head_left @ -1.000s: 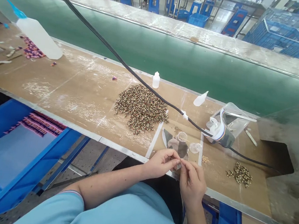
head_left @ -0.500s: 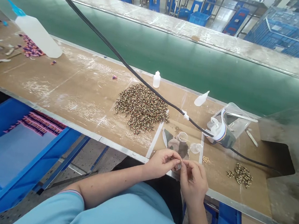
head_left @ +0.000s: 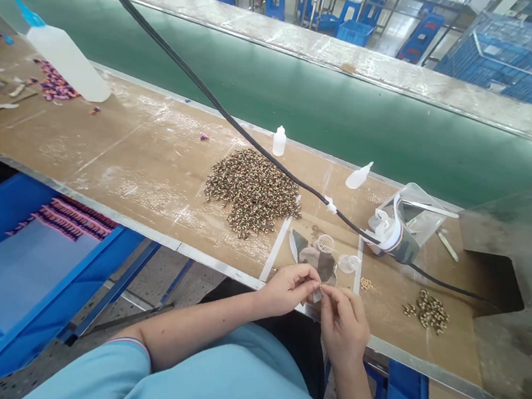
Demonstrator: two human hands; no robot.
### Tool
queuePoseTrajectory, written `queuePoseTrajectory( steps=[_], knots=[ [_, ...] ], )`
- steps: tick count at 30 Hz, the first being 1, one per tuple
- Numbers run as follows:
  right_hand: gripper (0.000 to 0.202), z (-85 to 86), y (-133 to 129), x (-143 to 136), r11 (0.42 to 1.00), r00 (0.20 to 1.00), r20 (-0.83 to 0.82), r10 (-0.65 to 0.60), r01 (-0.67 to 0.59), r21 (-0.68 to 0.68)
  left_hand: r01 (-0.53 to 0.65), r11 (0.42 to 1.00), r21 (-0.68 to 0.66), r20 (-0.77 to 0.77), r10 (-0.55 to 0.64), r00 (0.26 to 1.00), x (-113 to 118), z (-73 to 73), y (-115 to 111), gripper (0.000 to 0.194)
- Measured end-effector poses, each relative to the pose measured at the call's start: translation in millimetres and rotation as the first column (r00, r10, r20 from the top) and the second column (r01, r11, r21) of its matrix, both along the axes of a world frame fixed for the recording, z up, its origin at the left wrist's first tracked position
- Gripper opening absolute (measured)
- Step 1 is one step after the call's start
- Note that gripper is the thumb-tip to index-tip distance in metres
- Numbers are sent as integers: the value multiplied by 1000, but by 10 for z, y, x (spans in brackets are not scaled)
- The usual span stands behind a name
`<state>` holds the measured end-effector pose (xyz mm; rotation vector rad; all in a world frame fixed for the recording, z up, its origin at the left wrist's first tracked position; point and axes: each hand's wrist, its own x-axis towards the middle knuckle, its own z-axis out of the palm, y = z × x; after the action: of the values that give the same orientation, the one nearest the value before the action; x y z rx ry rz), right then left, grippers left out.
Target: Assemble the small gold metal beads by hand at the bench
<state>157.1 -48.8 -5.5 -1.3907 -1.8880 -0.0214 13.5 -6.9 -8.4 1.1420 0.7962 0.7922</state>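
My left hand [head_left: 290, 290] and my right hand [head_left: 344, 320] meet fingertip to fingertip over the table's front edge. Both are closed in a pinch around something too small to make out. Just beyond them lies a camouflage-patterned cloth [head_left: 313, 256], with a small clear cup [head_left: 325, 243] on it and a round clear lid or dish [head_left: 347, 264] beside it. To the right sits a little cluster of tan bits [head_left: 366, 284]. A small heap of dark and gold pieces [head_left: 432, 312] lies further right, and a large heap of similar pieces [head_left: 253, 192] is at the left.
A black cable [head_left: 202, 86] crosses over the table to a strap-like device [head_left: 399, 237] by a clear plastic box [head_left: 429, 221]. Small white bottles [head_left: 279, 142] stand or lie at the back. A large bottle [head_left: 70, 63] leans at left. Blue bins [head_left: 28, 300] sit below.
Both hands have shifted very slightly left, their fingertips still together. The heaps and containers have stayed in place.
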Motion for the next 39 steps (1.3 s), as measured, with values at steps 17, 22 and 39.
queuePoseTrajectory(
  steps=[17, 22, 39],
  knots=[
    [6, 6, -7, -32, 999, 998, -65, -27, 23, -48, 108, 946, 307, -241, -32, 970, -33, 52, -7, 18],
    [7, -31, -21, -42, 1000, 995, -98, -28, 26, -13, 133, 939, 317, -238, -57, 970, -55, 76, 0, 20],
    [8, -36, 1, -99, 991, 972, -210, -103, 83, -102, 95, 991, 97, 12, -97, 995, -38, -12, 20, 25]
  ],
)
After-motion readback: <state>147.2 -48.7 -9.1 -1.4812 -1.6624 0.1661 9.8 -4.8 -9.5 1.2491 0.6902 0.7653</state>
